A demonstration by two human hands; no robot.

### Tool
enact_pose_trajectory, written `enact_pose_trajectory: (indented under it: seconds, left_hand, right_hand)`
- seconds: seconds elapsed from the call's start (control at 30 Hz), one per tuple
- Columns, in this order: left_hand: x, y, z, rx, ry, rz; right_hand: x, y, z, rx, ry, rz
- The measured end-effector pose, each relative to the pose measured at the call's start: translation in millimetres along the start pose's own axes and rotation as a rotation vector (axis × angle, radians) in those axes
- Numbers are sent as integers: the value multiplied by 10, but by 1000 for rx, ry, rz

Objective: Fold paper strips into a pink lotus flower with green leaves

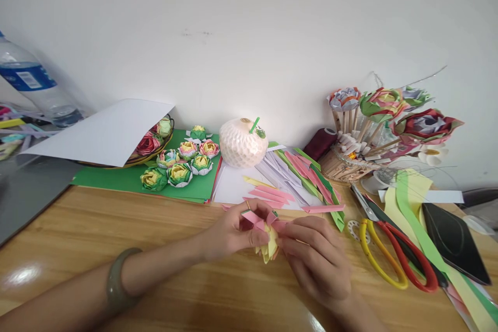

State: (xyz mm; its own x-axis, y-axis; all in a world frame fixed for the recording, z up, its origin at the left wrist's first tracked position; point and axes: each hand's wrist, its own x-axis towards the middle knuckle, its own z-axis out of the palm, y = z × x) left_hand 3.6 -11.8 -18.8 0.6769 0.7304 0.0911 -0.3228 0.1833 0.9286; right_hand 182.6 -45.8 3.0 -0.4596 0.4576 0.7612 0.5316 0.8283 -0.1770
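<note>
Near the table's front middle, a small paper flower [269, 250] with yellow petals and pink folded strips is held between both hands. My left hand [249, 228] pinches it from the left, thumb across its front, a pink folded piece standing up by the fingers. From the right, my right hand [317, 251] closes its fingertips on a pink part at the flower's edge. The fingers hide much of the flower. Just behind lie pink folded strips [268, 196] on white paper. Finished paper flowers [180, 174] stand on green sheets at the left.
Scissors [395, 254], a dark phone [455, 241] and long paper strips [418, 223] lie at the right. Behind them is a basket [340, 166] of paper flowers on sticks. A white textured ornament [243, 145] stands at the back; a bottle [37, 83] leans at far left.
</note>
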Motion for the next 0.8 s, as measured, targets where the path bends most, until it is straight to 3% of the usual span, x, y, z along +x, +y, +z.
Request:
enact_pose_trajectory:
  seconds: [0.27,0.6,0.7,0.8]
  left_hand:
    - [-1,35,11,-36,-2,-41]
    - [18,-40,28,-60,69,-28]
    - [20,-30,27,28,159,-5]
    - [19,-12,25,123,216,31]
  right_hand:
    - [-6,-51,24,-43,-11,14]
    - [-22,-51,20,-245,-18,-113]
    - [-16,-54,40,-228,-48,-26]
    - [-9,-43,70,-93,-37,177]
